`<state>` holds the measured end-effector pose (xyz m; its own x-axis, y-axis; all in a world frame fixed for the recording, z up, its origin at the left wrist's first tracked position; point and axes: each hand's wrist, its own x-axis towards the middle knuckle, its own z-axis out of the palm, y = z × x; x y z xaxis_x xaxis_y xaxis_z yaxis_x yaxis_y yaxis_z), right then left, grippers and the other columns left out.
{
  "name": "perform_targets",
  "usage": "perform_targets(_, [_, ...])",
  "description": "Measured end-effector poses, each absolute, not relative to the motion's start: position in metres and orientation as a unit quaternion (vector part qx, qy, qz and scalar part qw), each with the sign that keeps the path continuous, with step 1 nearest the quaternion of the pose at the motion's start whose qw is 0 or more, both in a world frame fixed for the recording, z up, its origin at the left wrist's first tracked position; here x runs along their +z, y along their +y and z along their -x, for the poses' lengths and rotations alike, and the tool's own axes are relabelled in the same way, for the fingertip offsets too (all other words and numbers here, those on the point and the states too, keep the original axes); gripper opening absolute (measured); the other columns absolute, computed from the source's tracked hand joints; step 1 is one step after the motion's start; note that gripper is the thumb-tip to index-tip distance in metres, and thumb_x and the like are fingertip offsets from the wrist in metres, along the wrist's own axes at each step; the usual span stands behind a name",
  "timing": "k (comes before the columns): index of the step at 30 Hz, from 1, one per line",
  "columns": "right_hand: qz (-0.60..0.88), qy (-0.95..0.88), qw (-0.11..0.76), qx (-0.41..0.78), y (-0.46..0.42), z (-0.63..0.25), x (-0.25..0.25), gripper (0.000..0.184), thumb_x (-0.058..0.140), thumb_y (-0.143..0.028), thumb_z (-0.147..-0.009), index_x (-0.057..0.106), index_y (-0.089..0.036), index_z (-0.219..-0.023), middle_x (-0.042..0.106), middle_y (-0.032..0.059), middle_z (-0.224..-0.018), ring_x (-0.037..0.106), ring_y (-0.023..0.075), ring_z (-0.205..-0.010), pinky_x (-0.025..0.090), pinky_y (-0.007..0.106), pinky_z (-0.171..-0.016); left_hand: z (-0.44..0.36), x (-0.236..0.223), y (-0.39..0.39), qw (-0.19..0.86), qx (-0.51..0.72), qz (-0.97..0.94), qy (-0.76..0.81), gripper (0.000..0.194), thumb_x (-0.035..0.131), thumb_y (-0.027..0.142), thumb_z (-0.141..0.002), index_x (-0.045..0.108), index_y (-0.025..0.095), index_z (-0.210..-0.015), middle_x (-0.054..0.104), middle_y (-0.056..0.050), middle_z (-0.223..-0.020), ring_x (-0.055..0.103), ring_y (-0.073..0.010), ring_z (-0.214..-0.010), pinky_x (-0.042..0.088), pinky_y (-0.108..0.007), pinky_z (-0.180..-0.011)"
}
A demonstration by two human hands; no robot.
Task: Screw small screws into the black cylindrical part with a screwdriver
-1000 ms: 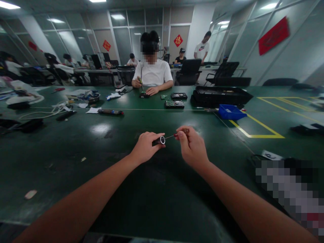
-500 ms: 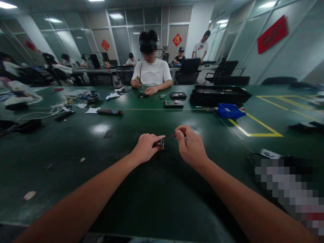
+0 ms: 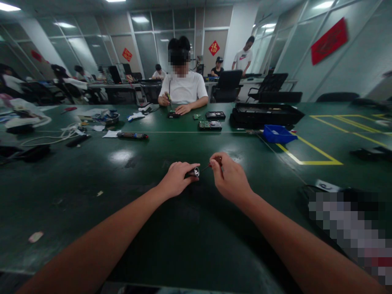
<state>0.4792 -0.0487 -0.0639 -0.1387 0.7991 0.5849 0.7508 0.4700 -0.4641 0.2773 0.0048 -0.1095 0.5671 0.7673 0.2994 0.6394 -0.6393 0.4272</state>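
The screwdriver [image 3: 218,159], gripped in the right hand [image 3: 232,176], has been drawn slightly back from the cylinder [image 3: 194,172] — clasped by the left hand [image 3: 175,179] over the table [image 3: 183,245]; by a skewed tip, its rim could be scratched.

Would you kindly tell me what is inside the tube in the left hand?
At the mouth of the tube, small light and dark shapes show, too small to name. Its wall hides whatever lies deeper, and the left hand covers part of its outside.
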Motion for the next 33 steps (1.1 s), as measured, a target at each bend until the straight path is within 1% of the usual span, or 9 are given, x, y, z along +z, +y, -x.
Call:
perform_targets(3, [0.518, -0.747, 0.416, 0.027, -0.049, -0.480, -0.063, 0.016, 0.041, -0.030, -0.100, 0.055, -0.021, -0.099, 0.070, 0.0092, -0.087, 0.066, 0.0231, -0.079, 0.045, 0.036, -0.072, -0.276, -0.109, 0.005, 0.136, 0.242, -0.873, 0.402, 0.046, 0.067, 0.033, -0.089, 0.059, 0.029, -0.134, 0.069, -0.003, -0.103, 0.059, -0.0236, -0.099, 0.041, -0.041, -0.092])
perform_targets(9, [0.497, -0.734, 0.459, 0.052, -0.050, -0.480, -0.062, 0.016, 0.041, -0.030, -0.100, 0.054, -0.020, -0.099, 0.069, 0.0058, -0.083, 0.066, 0.0191, -0.074, 0.045, 0.031, -0.068, -0.275, -0.108, 0.004, 0.137, 0.256, -0.871, 0.397, 0.046, 0.072, 0.032, -0.086, 0.061, 0.029, -0.131, 0.070, -0.002, -0.108, 0.060, -0.0231, -0.102, 0.041, -0.041, -0.093])
perform_targets(14, [0.498, -0.743, 0.443, 0.068, -0.049, -0.481, -0.062, 0.017, 0.041, -0.029, -0.100, 0.055, -0.019, -0.100, 0.069, 0.0056, -0.082, 0.066, 0.0189, -0.075, 0.044, 0.031, -0.068, -0.276, -0.107, 0.003, 0.134, 0.263, -0.871, 0.393, 0.045, 0.073, 0.033, -0.085, 0.063, 0.030, -0.128, 0.070, -0.002, -0.110, 0.060, -0.0229, -0.103, 0.040, -0.042, -0.096])
perform_targets(21, [0.518, -0.760, 0.389, 0.049, -0.046, -0.483, -0.061, 0.020, 0.039, -0.030, -0.101, 0.055, -0.017, -0.101, 0.068, 0.0081, -0.085, 0.064, 0.0201, -0.076, 0.043, 0.033, -0.070, -0.276, -0.110, 0.006, 0.134, 0.251, -0.870, 0.403, 0.043, 0.073, 0.033, -0.085, 0.064, 0.031, -0.127, 0.070, -0.002, -0.108, 0.060, -0.0239, -0.103, 0.040, -0.043, -0.096])
perform_targets(26, [0.538, -0.743, 0.397, 0.034, -0.047, -0.484, -0.059, 0.022, 0.041, -0.033, -0.101, 0.056, -0.017, -0.102, 0.068, 0.0071, -0.084, 0.062, 0.0194, -0.075, 0.042, 0.032, -0.069, -0.274, -0.109, 0.006, 0.142, 0.268, -0.861, 0.407, 0.041, 0.072, 0.032, -0.086, 0.064, 0.031, -0.127, 0.071, -0.002, -0.109, 0.061, -0.0233, -0.102, 0.041, -0.043, -0.096])
perform_targets(28, [0.549, -0.728, 0.410, 0.020, -0.047, -0.485, -0.057, 0.022, 0.043, -0.036, -0.100, 0.057, -0.018, -0.100, 0.066, 0.0062, -0.083, 0.060, 0.0188, -0.073, 0.041, 0.032, -0.067, -0.274, -0.107, 0.005, 0.145, 0.282, -0.852, 0.417, 0.041, 0.071, 0.033, -0.087, 0.064, 0.030, -0.127, 0.071, -0.002, -0.110, 0.061, -0.0235, -0.102, 0.041, -0.043, -0.096])
perform_targets(30, [0.548, -0.721, 0.424, -0.007, -0.046, -0.488, -0.055, 0.024, 0.046, -0.038, -0.099, 0.057, -0.018, -0.093, 0.064, 0.0067, -0.083, 0.060, 0.0192, -0.076, 0.041, 0.032, -0.069, -0.273, -0.106, 0.004, 0.145, 0.299, -0.840, 0.429, 0.041, 0.071, 0.034, -0.087, 0.063, 0.029, -0.127, 0.071, -0.002, -0.110, 0.061, -0.0233, -0.102, 0.042, -0.042, -0.095])
perform_targets(33, [0.541, -0.727, 0.422, -0.031, -0.044, -0.491, -0.052, 0.024, 0.044, -0.035, -0.100, 0.056, -0.018, -0.087, 0.062, 0.0080, -0.084, 0.058, 0.0197, -0.079, 0.041, 0.032, -0.070, -0.273, -0.104, 0.002, 0.150, 0.321, -0.825, 0.440, 0.041, 0.070, 0.035, -0.088, 0.062, 0.027, -0.128, 0.071, -0.002, -0.110, 0.061, -0.0229, -0.101, 0.044, -0.040, -0.092])
